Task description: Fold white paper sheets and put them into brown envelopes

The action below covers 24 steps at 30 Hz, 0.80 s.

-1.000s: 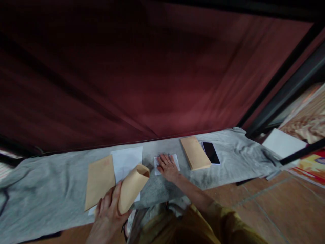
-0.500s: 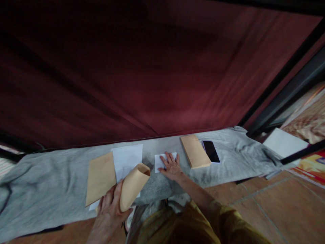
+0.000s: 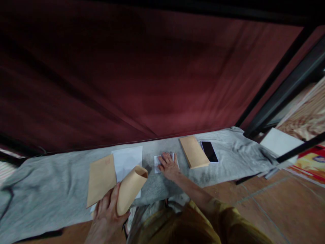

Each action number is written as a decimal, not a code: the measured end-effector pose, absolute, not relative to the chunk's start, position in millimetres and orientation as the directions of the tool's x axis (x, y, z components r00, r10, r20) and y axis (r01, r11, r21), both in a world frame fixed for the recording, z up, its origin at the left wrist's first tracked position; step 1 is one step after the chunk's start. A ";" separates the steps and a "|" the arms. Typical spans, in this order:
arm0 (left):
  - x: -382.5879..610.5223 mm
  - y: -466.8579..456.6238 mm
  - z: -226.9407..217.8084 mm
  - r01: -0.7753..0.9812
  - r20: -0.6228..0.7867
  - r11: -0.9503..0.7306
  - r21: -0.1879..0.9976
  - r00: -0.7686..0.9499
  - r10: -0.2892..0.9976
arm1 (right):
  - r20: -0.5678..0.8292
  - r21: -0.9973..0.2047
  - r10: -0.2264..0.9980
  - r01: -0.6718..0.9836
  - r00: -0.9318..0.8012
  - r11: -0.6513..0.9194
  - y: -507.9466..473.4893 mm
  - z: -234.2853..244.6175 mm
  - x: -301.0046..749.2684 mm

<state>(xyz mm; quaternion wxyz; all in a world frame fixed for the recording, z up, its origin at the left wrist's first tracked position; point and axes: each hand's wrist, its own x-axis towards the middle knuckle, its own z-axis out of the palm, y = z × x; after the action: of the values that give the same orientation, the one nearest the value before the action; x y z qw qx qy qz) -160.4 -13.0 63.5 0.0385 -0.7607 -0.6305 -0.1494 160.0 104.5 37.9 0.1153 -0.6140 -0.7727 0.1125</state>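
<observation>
My left hand (image 3: 109,210) is closed around a brown paper envelope (image 3: 132,188), which bulges so that its near-side mouth gapes toward the right. My right hand (image 3: 169,166) lies flat, fingers spread, on a small folded white paper (image 3: 157,166). Left of it, white sheets (image 3: 129,156) lie partly under the held envelope. Another brown envelope (image 3: 101,176) rests at the left, overlapping those sheets. To the right of my right hand is a stack of brown envelopes (image 3: 194,150), with a dark-screened phone (image 3: 209,151) beside it.
Everything lies on a long grey cloth (image 3: 56,183) over a narrow surface. A dark red fabric panel (image 3: 162,84) rises behind it. At the right are a black metal bar (image 3: 302,150), a white box (image 3: 279,144) and a red and yellow package (image 3: 312,162). Brown floor tiles (image 3: 264,200) show below.
The held envelope has moved slightly left and down with my left hand. My right hand has shifted a little left over the white paper. The view has tilted slightly.
</observation>
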 end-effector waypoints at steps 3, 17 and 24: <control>-160.3 -15.6 65.4 0.974 0.257 -0.182 0.138 0.143 0.956 | 0.032 -0.330 0.961 0.905 -0.274 0.269 105.2 35.2 151.8; -143.8 -11.6 64.8 0.968 0.267 -0.196 0.158 0.149 0.952 | -0.019 -0.396 0.959 0.883 -0.282 0.251 108.7 35.1 152.0; -143.2 -10.1 59.5 0.960 0.375 -0.254 0.117 0.194 0.906 | 0.120 -0.330 0.966 0.927 0.230 -0.180 101.9 34.1 187.5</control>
<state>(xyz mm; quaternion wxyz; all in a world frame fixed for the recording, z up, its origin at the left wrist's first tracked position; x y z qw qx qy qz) -143.2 -10.1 59.5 0.0714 -0.7695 -0.6064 -0.1873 187.5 101.9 34.1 0.1687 -0.7658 -0.6179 0.0580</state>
